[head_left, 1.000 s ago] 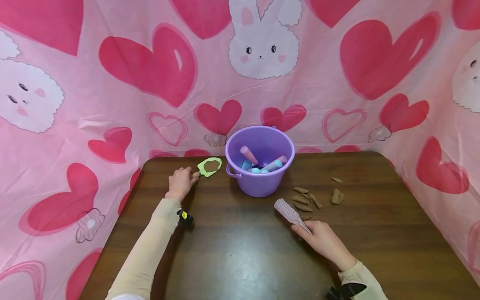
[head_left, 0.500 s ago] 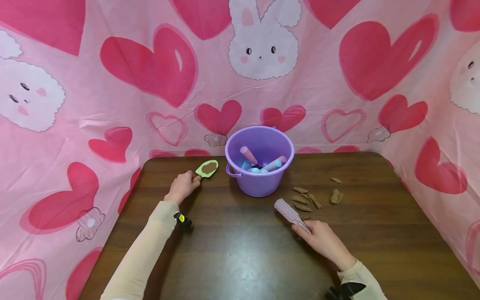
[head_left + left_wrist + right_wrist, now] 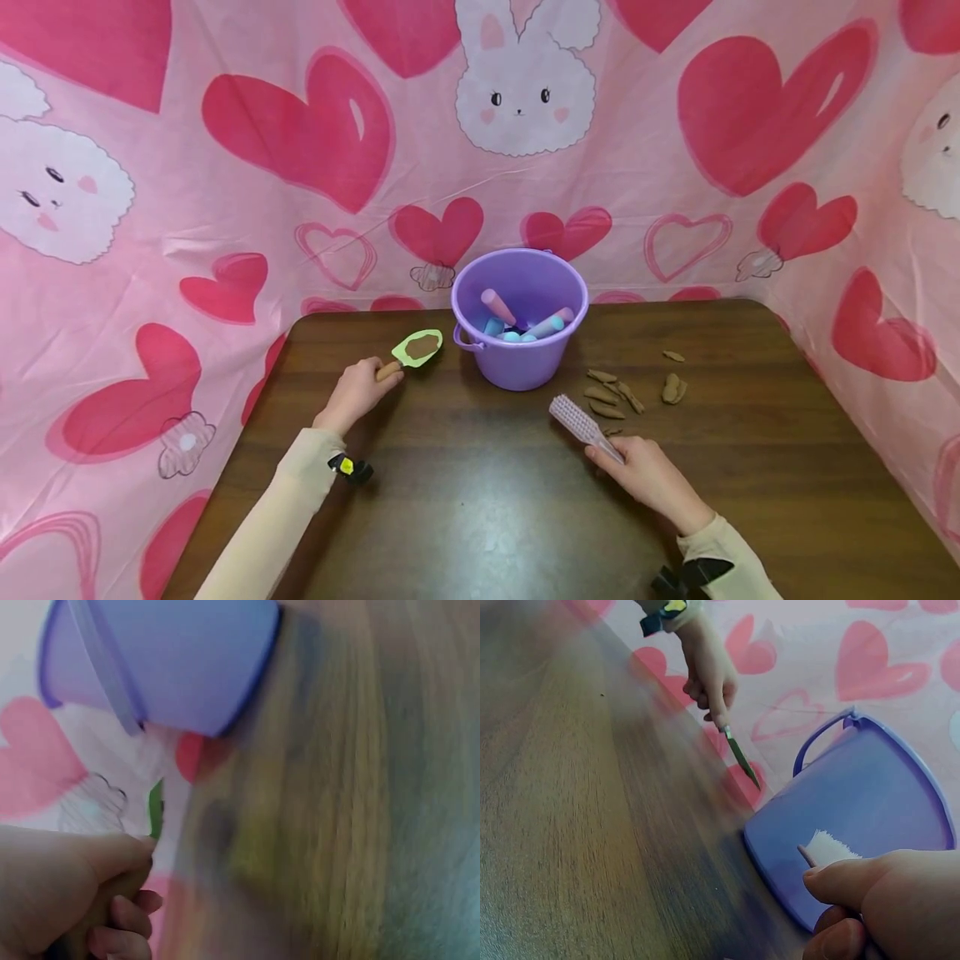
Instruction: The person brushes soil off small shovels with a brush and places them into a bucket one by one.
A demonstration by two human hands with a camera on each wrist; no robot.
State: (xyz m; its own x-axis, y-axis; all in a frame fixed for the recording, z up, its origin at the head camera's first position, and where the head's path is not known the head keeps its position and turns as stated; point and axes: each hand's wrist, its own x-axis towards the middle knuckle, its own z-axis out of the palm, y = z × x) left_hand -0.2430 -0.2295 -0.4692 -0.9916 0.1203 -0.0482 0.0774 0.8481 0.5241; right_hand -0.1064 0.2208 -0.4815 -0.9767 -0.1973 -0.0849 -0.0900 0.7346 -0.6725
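Observation:
My left hand (image 3: 358, 393) grips the wooden handle of a small hand trowel (image 3: 406, 356), whose light green blade carries a brown patch on its face. In the right wrist view the trowel (image 3: 742, 761) appears edge-on, above the table and left of the purple bucket (image 3: 847, 799). My right hand (image 3: 651, 477) holds a pale pink brush (image 3: 579, 422) by its handle, bristles upward, in front of the bucket. Inside the bucket (image 3: 517, 367) lie several pink and light blue pieces (image 3: 498, 307), partly hidden. The left wrist view shows my left hand (image 3: 82, 892) curled round the handle.
Several brown, curled pieces (image 3: 603, 396) lie on the dark wooden table (image 3: 480, 500) right of the bucket, with a lumpier one (image 3: 673, 389) farther right. A pink cloth (image 3: 330, 183) with hearts and rabbits stands round the back and sides.
My left hand has drawn back toward me with the trowel, which now shows more of its handle and seems raised. The right hand and brush have stayed almost still.

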